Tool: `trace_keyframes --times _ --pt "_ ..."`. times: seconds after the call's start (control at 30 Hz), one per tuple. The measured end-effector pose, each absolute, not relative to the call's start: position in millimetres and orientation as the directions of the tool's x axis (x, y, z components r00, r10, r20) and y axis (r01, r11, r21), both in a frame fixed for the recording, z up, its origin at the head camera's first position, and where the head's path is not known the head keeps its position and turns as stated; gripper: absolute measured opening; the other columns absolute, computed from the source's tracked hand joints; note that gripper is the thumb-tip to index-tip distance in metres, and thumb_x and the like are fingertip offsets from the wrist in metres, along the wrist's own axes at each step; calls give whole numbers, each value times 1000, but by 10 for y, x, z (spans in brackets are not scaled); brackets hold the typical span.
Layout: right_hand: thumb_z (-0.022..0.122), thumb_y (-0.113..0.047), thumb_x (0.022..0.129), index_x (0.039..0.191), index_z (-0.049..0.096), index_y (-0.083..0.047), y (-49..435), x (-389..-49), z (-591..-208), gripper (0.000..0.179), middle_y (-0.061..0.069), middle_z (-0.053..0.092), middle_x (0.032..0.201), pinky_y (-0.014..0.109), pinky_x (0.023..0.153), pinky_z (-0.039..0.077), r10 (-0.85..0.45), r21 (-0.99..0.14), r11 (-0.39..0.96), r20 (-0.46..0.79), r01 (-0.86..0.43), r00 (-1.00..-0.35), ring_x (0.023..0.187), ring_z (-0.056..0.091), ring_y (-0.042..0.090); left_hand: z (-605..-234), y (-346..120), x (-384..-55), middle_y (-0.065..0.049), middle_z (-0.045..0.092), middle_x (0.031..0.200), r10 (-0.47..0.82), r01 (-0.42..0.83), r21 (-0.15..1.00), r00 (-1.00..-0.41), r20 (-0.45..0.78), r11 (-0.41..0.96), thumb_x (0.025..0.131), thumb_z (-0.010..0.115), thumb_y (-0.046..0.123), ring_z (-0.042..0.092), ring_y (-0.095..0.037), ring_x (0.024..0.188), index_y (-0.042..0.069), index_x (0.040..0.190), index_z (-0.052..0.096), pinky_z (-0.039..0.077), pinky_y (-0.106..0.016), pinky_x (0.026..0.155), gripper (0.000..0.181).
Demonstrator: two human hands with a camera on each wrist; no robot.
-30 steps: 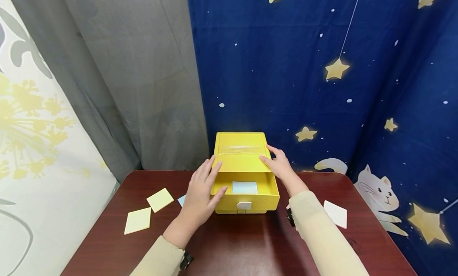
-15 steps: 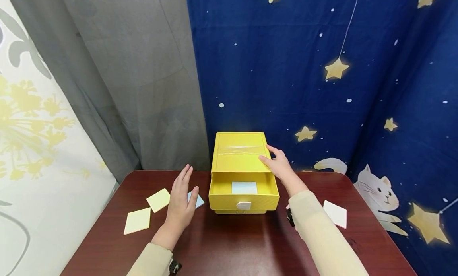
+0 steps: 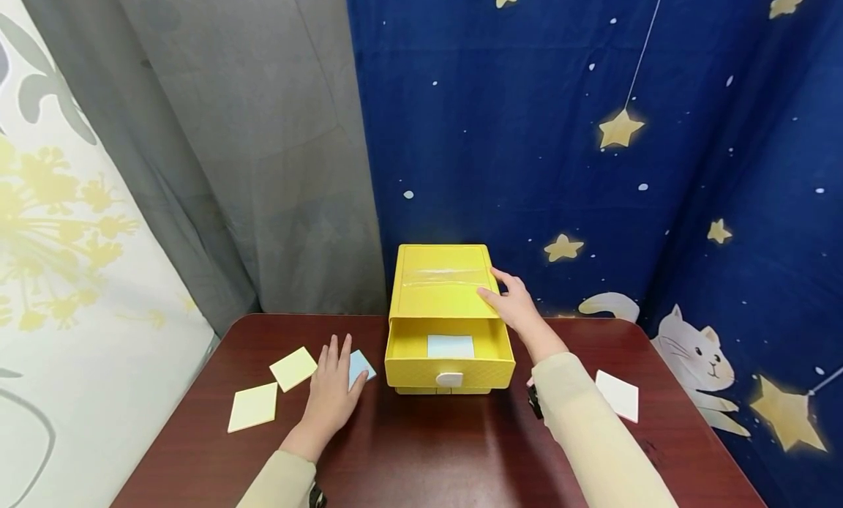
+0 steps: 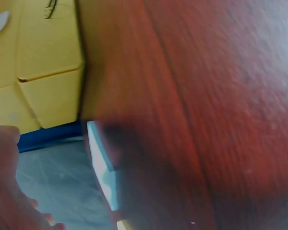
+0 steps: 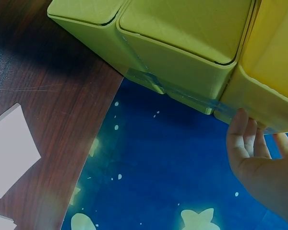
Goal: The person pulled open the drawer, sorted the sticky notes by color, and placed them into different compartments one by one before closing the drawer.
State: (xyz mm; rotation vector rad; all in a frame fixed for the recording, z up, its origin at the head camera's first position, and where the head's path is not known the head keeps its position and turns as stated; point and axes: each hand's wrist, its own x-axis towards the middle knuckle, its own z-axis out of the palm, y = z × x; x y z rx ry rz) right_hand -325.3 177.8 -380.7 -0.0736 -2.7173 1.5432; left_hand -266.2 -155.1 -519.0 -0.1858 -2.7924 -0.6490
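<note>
My left hand point(image 3: 327, 394), fingers extended, is over the left side of the table beside a pale blue sticky note pad point(image 3: 360, 367). Its thumb overlaps the pad's edge in the head view. In the left wrist view the blue pad point(image 4: 103, 167) lies on the table, apart from the hand point(image 4: 9, 187). A yellow drawer cabinet point(image 3: 441, 281) stands at the back, its top drawer point(image 3: 408, 372) pulled out, with another light blue pad point(image 3: 451, 346) inside. My right hand point(image 3: 516, 303) rests on the cabinet's right side, thumb on top and fingertips against the side wall point(image 5: 182, 72).
Two pale yellow pads point(image 3: 253, 407) lie at the left of the dark red table point(image 3: 454, 464). A white pad point(image 3: 617, 396) is on the right, and a pink edge point(image 3: 530, 381) peeks out near my right wrist. Grey and blue curtains point(image 3: 500, 164) hang behind.
My left hand has left the cabinet's left side, moved left and come down by the blue pad, now with fingers spread. The right hand, cabinet and drawer look unchanged.
</note>
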Motion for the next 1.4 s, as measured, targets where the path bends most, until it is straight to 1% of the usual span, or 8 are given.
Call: trace_keyframes --times 0.13,0.43,0.67,0.83,1.0,1.13,1.23,1.4 --pt "58 -37 94 150 28 -23 1787 -3249 -3809 65 12 24 151 47 100 44 49 -865 500 -18 40 -999 123 47 34 -5261 -1554 -2688 -21 8 157 72 146 394 -978 198 908 93 56 39 7 -45 143 9 152 13 20 -66 108 79" --pt "59 -33 93 149 30 -22 1787 -3263 -3836 64 12 26 150 46 99 45 53 -870 492 -5 30 -999 121 49 34 -5364 -1568 -2756 -25 16 154 67 115 379 -988 137 918 93 56 39 12 -47 141 5 150 21 18 -69 106 76" --pt "59 -34 93 149 30 -21 1778 -3260 -3834 64 13 27 149 45 98 46 55 -864 503 1 27 -998 119 50 34 -5391 -1625 -2844 -27 29 149 77 125 313 -984 162 942 93 56 36 24 -47 138 2 147 30 26 -65 105 68" --pt "59 -33 93 149 30 -22 1760 -3251 -3817 64 12 28 149 45 96 47 58 -859 511 -3 32 -998 117 51 33 -5387 -1671 -2895 -29 33 146 46 82 317 -992 120 945 94 55 34 29 -46 135 -1 144 34 28 -64 104 65" --pt "58 -34 94 149 29 -21 1754 -3265 -3811 64 13 26 151 46 97 46 53 -848 529 -5 32 -999 120 49 34 -5432 -1722 -2938 -30 43 137 54 86 288 -992 118 954 91 59 30 40 -45 127 -5 140 40 36 -60 100 62" --pt "58 -35 93 150 29 -21 1759 -3275 -3807 65 14 25 151 47 98 46 54 -844 535 -8 36 -998 120 48 35 -5439 -1746 -2948 -29 48 133 77 107 262 -989 124 959 89 63 27 45 -45 123 -6 138 42 40 -57 97 62" --pt "58 -34 93 149 29 -21 1762 -3276 -3799 64 13 26 151 47 98 45 58 -848 529 -11 40 -998 120 48 35 -5431 -1752 -2956 -29 49 131 74 104 241 -989 128 965 87 65 29 46 -45 121 -6 137 43 41 -56 96 65" --pt "58 -34 94 149 29 -22 1766 -3273 -3795 64 12 25 151 47 99 45 62 -852 522 -14 44 -998 121 48 34 -5409 -1750 -2987 -28 51 128 28 51 200 -993 116 979 85 66 37 49 -45 117 -8 136 44 46 -55 91 71"
